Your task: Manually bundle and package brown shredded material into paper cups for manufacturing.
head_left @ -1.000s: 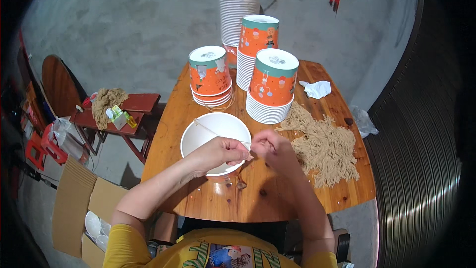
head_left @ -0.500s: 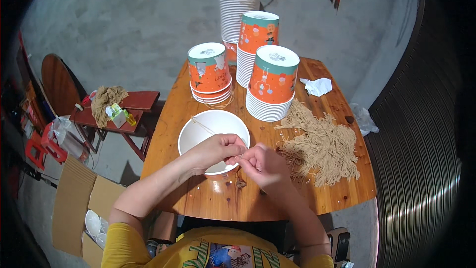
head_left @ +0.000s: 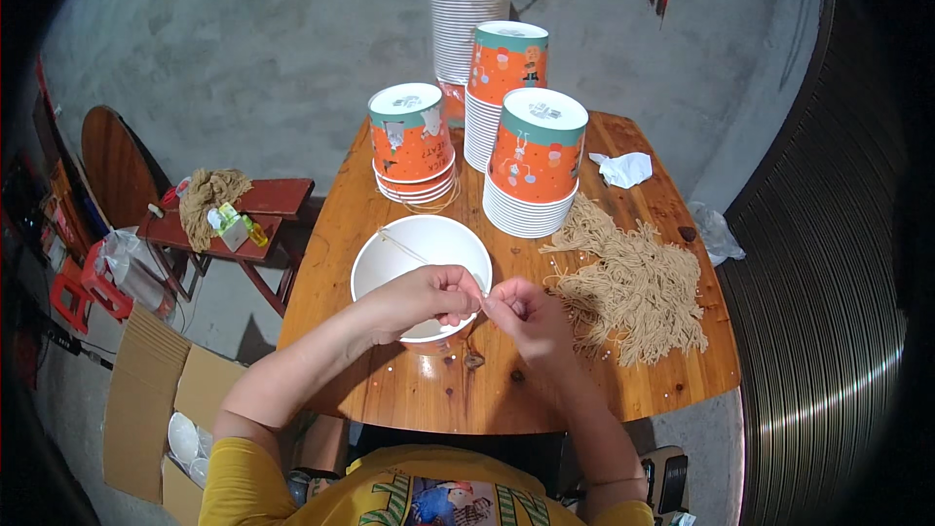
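Note:
An open paper bucket, white inside, stands upright on the table in front of me. A thin tan cord runs from its far-left rim across the inside toward my fingers. My left hand is over the bucket's near right side, thumb and fingers pinched on the cord. Just right of it, my right hand is also pinched, its fingertips meeting the left ones at what looks like the cord's end. The fingers hide most of that end. A heap of cut tan cords lies right of my right hand.
Upside-down stacks of orange and green paper buckets stand behind: a left stack, a front right stack and a farther stack. Crumpled white tissue lies at the right. A red bench and open cardboard box stand left.
My right hand has shifted slightly right and turned, its thumb and finger now pinched at the left fingertips. My left hand and the bucket have barely moved.

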`<control>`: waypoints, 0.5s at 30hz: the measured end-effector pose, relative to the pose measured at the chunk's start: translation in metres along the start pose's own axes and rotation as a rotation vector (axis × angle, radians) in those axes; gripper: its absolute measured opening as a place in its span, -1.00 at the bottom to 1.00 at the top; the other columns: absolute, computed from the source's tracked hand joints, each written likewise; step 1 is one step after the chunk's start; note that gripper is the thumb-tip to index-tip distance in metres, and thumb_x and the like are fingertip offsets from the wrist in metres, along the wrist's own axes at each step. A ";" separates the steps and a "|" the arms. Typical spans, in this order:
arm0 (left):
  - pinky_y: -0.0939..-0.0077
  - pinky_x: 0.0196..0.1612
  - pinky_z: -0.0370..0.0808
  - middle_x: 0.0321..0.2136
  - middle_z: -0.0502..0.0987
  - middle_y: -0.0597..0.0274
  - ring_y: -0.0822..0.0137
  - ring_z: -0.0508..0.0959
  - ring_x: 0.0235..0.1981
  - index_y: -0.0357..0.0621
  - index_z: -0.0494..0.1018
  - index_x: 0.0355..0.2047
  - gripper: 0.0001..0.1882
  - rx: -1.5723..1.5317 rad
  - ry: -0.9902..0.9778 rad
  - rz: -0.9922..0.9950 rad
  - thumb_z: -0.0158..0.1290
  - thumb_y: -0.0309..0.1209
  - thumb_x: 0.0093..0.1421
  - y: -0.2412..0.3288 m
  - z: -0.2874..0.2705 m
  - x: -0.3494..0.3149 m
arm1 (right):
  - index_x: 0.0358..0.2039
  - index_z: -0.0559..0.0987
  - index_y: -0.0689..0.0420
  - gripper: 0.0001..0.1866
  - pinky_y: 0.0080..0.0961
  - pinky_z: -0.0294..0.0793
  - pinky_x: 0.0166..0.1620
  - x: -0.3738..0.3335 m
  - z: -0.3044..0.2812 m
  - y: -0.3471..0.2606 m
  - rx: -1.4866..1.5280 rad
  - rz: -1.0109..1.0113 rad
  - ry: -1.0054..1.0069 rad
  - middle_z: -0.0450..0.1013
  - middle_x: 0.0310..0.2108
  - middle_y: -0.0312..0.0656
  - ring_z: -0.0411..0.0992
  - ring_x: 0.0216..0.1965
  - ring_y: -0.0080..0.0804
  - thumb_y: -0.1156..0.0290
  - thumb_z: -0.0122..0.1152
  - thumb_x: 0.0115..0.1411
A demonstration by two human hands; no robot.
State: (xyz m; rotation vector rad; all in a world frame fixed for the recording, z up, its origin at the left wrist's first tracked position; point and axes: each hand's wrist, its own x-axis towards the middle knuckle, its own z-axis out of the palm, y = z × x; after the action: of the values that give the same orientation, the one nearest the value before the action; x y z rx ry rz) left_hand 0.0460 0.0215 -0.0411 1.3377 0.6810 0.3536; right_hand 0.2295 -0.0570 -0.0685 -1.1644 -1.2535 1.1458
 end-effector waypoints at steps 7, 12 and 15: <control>0.80 -0.31 0.46 -0.45 0.47 0.39 0.65 0.48 -0.38 -0.15 0.42 -0.26 -0.92 -0.263 -0.017 -0.134 0.02 -0.52 0.23 0.002 -0.002 0.001 | -0.35 0.53 0.12 -0.89 -0.62 0.31 -0.52 -0.009 0.018 0.013 -0.324 -0.400 0.066 0.40 -0.53 -0.31 0.35 -0.58 -0.61 0.50 0.29 0.11; 0.81 -0.32 0.46 -0.36 0.47 0.37 0.64 0.48 -0.37 -0.16 0.40 -0.20 -0.88 -0.305 -0.014 -0.152 0.03 -0.53 0.24 0.008 0.001 -0.004 | -0.34 0.55 0.08 -0.85 -0.50 0.38 -0.49 -0.010 0.018 0.013 -0.503 -0.557 0.145 0.39 -0.49 -0.24 0.39 -0.57 -0.43 0.49 0.33 0.07; 0.76 -0.20 0.50 -0.31 0.48 0.34 0.58 0.51 -0.31 -0.21 0.40 -0.20 -0.88 -0.264 -0.039 -0.098 0.03 -0.56 0.25 0.005 -0.005 -0.006 | -0.36 0.55 0.08 -0.85 -0.48 0.38 -0.48 -0.007 0.012 0.020 -0.574 -0.666 0.188 0.37 -0.50 -0.23 0.39 -0.55 -0.41 0.50 0.34 0.05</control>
State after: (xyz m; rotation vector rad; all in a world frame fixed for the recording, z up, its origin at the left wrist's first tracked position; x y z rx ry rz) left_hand 0.0395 0.0228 -0.0352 1.0543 0.6411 0.3258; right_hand 0.2183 -0.0620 -0.0887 -1.0859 -1.6979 0.1791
